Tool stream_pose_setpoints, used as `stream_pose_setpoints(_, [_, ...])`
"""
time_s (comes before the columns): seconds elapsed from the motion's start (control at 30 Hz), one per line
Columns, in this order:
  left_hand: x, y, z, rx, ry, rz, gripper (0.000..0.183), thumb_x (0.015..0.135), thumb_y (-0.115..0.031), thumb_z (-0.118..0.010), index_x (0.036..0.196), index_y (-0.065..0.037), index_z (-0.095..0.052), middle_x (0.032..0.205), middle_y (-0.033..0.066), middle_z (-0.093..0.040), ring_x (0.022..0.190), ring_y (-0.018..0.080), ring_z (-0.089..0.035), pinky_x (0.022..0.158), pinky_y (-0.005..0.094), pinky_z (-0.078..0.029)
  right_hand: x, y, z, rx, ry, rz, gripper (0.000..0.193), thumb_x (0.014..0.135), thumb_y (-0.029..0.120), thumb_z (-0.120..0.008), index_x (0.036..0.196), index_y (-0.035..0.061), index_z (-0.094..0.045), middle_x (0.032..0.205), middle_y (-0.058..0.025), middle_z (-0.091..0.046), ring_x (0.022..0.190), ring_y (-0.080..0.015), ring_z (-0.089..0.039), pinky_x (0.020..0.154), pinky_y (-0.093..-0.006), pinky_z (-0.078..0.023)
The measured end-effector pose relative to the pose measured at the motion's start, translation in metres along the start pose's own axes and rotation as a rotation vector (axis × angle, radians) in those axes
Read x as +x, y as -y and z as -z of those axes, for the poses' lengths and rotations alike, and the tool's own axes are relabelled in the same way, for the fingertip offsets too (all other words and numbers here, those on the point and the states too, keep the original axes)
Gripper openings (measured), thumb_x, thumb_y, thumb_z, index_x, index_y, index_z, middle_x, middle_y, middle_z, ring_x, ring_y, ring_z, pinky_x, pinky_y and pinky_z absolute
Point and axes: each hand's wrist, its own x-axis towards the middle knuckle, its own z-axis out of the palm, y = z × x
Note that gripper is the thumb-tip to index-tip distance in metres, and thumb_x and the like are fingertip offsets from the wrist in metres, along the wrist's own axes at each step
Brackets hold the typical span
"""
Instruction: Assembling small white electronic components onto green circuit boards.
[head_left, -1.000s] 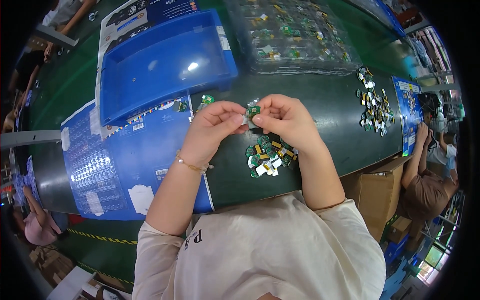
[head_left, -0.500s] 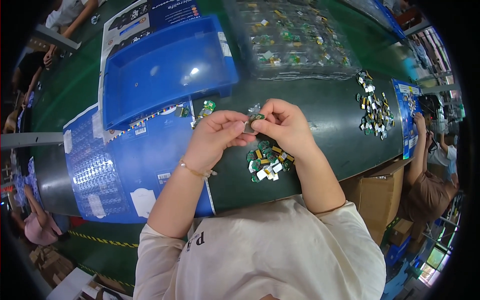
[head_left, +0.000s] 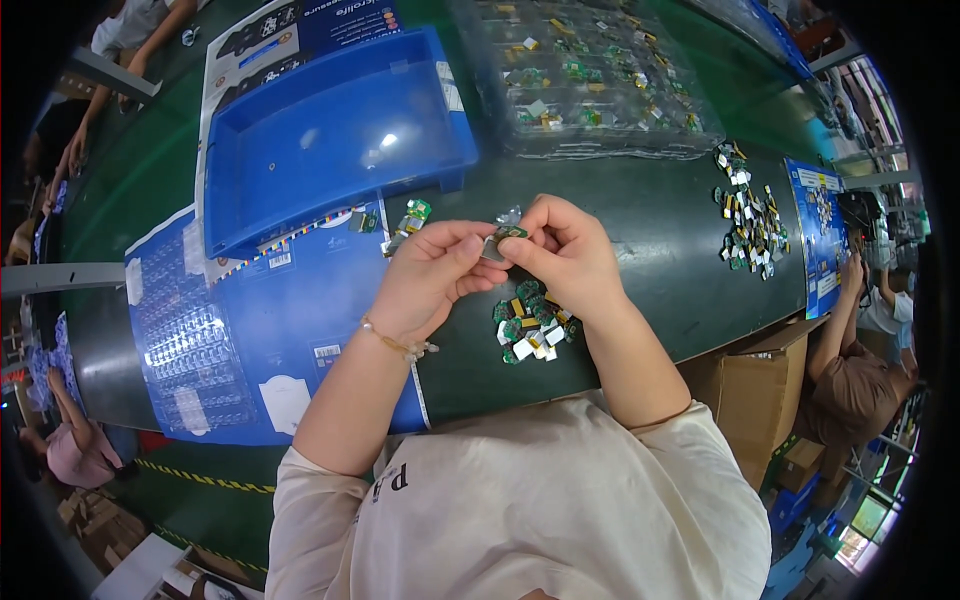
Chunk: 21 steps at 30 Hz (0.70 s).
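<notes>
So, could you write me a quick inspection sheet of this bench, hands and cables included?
Surface: dark green tabletop, partly under a blue printed sheet
Job's things: small green-and-silver part, held; loose pile of circuit boards nearby
Clutter: blue bin, stacked clear trays, second pile at right
Hands: left hand and right hand both pinch the part
Cables: nothing seen
Surroundings: cardboard box and co-worker in brown at right; co-worker in pink at left
</notes>
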Motion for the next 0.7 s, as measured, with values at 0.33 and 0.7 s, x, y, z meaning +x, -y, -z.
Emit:
stream_pose_setpoints(0.33, [-0.0006,0.0032,-0.0024,-0.001,-0.081,0.005,0.025,0.094,-0.018,-0.054,0.113,-0.002,-0.058,0.095,0.0105,-0.067,0.082,0.0154,-0.066,0.072,0.0244,-0.055,0.0009,-0.0028,-0.0022,-0.231,-0.060,0.191,0.019,0.076,0.002,-0.073,0.073,0.0036,-0.054,0.073,0.0034,-0.043,0.063,-0.0034,-0.039,0.055,-0.0191,-0.033])
stream_pose_setpoints(0.7, [0.0015,0.0062,-0.0045,0.076,-0.177,-0.023,0.021,0.094,-0.015,-0.054,0.110,-0.001,-0.059,0.094,0.0094,-0.067,0.082,0.0157,-0.066,0.072,0.0237,-0.054,0.0013,-0.0034,-0.0056,-0.429,-0.129,0.253,0.020,0.074,0.003,-0.075,0.072,0.0027,-0.055,0.072,0.0023,-0.045,0.064,-0.0039,-0.041,0.055,-0.0192,-0.034])
